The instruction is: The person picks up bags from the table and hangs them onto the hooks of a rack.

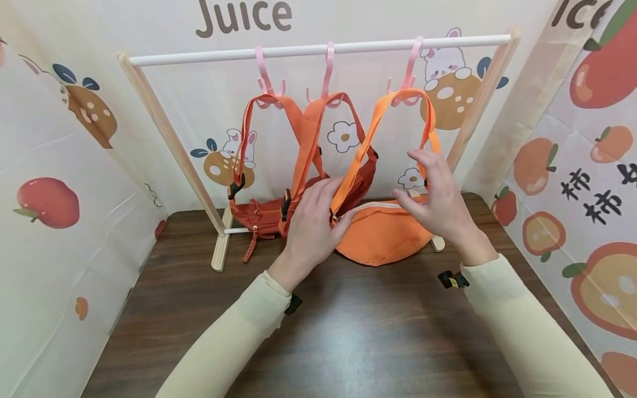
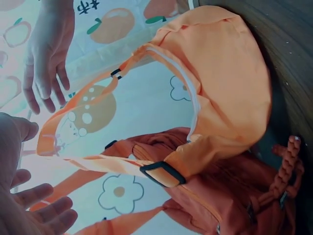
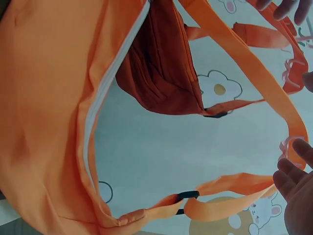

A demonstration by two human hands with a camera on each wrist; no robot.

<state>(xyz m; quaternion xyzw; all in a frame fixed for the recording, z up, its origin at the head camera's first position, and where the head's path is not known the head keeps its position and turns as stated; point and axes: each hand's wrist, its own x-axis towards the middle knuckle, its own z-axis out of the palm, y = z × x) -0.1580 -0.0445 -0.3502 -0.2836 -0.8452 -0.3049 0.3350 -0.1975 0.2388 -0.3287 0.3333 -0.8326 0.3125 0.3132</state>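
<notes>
A bright orange waist bag (image 1: 380, 235) with a white zipper hangs by its strap (image 1: 359, 160) from the pink hook (image 1: 410, 69) at the right of the rail; its rounded bottom reaches down to the table. My left hand (image 1: 313, 221) is at the bag's left side, fingers relaxed and apart, overlapping the strap's lower end in the head view. On the other side my right hand (image 1: 438, 193) is raised by the strap's right part, thumb and fingers spread. Both palms look bare in the left wrist view, where my left hand (image 2: 34, 203) stands away from the strap.
Two rust-red waist bags hang left of the orange one from pink hooks (image 1: 266, 74) on the white rail (image 1: 214, 55). A braided zipper pull (image 1: 250, 246) dangles from the leftmost. Wooden posts (image 1: 171, 143) carry the rail on a dark wooden table (image 1: 343, 331). Printed cloth surrounds it.
</notes>
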